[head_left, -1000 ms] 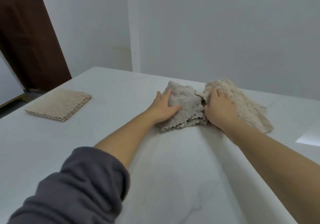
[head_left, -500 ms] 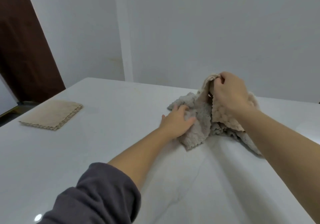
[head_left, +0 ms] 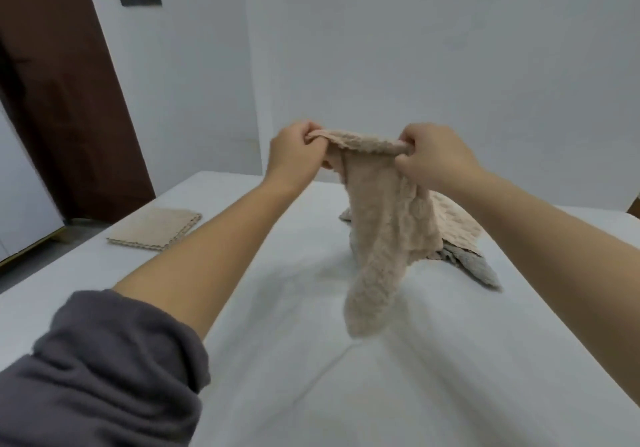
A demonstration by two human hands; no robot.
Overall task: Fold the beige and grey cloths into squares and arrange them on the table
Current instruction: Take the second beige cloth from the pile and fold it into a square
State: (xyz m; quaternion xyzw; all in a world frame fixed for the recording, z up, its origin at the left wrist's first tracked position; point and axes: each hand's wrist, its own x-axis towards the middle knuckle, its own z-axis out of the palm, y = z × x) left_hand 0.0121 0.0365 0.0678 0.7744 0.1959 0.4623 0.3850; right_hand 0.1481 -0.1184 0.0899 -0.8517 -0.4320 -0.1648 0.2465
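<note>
Beige cloth [head_left: 388, 225] hanging lengthwise
Left hand [head_left: 294, 155] and right hand [head_left: 429, 159] pinch its top edge; tail probably off the table [head_left: 277, 308].

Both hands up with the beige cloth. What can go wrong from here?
1. The left hand and right hand pinch the beige cloth close together; it hangs bunched and twisted, so it may land creased and fold skewed.
2. It hangs right in front of the loose pile; laying it down could snag or drag the grey cloth.
</note>
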